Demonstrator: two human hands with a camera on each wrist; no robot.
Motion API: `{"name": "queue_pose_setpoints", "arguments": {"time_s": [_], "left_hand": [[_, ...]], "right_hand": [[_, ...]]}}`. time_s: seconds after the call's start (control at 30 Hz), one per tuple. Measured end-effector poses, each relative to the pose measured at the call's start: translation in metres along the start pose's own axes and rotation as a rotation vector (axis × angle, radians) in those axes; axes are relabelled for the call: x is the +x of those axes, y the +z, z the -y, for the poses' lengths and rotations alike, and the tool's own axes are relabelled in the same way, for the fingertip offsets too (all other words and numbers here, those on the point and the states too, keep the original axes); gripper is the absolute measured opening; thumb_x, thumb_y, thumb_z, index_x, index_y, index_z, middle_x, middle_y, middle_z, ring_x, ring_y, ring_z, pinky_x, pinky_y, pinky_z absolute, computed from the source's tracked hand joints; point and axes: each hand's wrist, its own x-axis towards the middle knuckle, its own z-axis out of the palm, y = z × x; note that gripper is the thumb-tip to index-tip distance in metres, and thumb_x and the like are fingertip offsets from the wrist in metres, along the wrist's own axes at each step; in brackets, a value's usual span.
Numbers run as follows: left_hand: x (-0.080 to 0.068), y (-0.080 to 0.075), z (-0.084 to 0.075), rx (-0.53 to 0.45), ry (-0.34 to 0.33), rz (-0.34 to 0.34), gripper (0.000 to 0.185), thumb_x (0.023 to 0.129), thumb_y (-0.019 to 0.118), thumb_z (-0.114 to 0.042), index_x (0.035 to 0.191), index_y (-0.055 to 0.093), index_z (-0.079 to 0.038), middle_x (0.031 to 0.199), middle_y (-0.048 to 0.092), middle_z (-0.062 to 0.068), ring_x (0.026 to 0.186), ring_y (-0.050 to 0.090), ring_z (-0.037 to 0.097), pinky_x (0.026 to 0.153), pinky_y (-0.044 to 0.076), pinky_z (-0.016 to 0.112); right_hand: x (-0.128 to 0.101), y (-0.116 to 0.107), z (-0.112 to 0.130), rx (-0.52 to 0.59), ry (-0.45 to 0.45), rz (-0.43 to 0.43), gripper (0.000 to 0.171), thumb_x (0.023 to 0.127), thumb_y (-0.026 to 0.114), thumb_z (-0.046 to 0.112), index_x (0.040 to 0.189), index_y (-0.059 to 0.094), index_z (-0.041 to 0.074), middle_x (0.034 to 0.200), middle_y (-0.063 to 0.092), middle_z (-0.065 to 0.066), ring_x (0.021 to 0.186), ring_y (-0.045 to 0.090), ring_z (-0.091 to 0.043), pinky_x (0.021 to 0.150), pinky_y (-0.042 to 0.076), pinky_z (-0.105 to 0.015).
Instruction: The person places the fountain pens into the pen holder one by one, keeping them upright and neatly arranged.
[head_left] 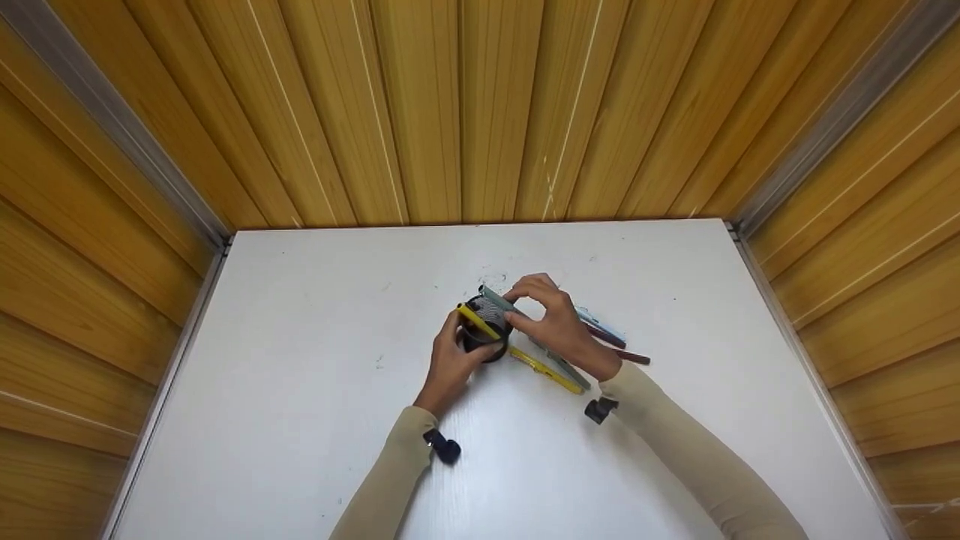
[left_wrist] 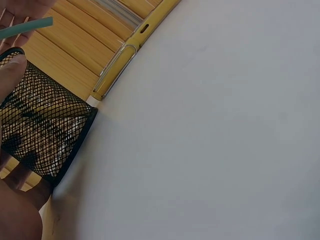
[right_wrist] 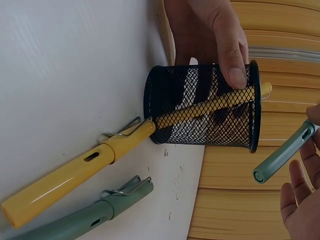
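While my left hand (head_left: 450,360) curls round the black mesh pen cup (head_left: 486,330) at the centre of the head frame, thumb on the rim, I read that hold as a brace, so the light cup does not slide on the white desk (head_left: 300,390). A yellow pen (right_wrist: 220,102) already stands slanted inside, its tip poking over the rim. My right hand (head_left: 559,330) pinches a grey-green pen (right_wrist: 285,152) at its far end, blunt end aimed toward the cup's mouth and hovering just beside it, not yet inside.

Nearer me, toward the lower centre of the head frame, a second yellow pen (head_left: 546,370) lies flat on the desk with its clip end touching the cup's base, and another grey-green pen (right_wrist: 95,217) lies just beside it. Further right, partly hidden under my right wrist, are a dark red pen (head_left: 626,355) and a pale one I cannot make out well. Beyond the desk stands the wooden panel wall (head_left: 480,105).
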Motion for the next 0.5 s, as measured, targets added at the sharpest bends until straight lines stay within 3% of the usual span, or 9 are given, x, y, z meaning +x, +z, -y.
{"name": "queue_pose_setpoints", "arguments": {"time_s": [0.13,0.33,0.5], "left_hand": [[0.0,0.0,-0.001,0.019,0.001,0.003,0.083,0.089,0.094,-0.027,0.159,0.051,-0.016,0.154,0.06,0.004,0.15,0.052,0.024,0.13,0.039,0.053],[0.0,0.0,0.0,0.024,0.02,0.014,0.08,0.091,0.093,-0.031,0.159,0.051,-0.02,0.154,0.06,0.0,0.15,0.052,0.024,0.13,0.037,0.056],[-0.001,0.0,0.0,0.034,0.023,0.012,0.081,0.091,0.092,-0.034,0.16,0.05,-0.023,0.155,0.059,-0.004,0.151,0.051,0.021,0.13,0.037,0.057]], "right_hand": [[0.007,0.005,0.026,0.021,-0.009,-0.027,0.024,0.087,0.082,-0.018,0.108,0.077,-0.008,0.111,0.073,-0.024,0.115,0.061,-0.045,0.106,0.049,-0.037],[0.011,0.012,0.029,0.022,-0.02,-0.022,0.023,0.087,0.083,-0.016,0.109,0.078,-0.009,0.112,0.073,-0.025,0.114,0.061,-0.046,0.104,0.049,-0.03],[0.015,0.018,0.03,0.04,-0.045,-0.017,0.023,0.087,0.084,-0.017,0.107,0.077,-0.009,0.111,0.073,-0.025,0.114,0.061,-0.046,0.105,0.05,-0.033]]}}
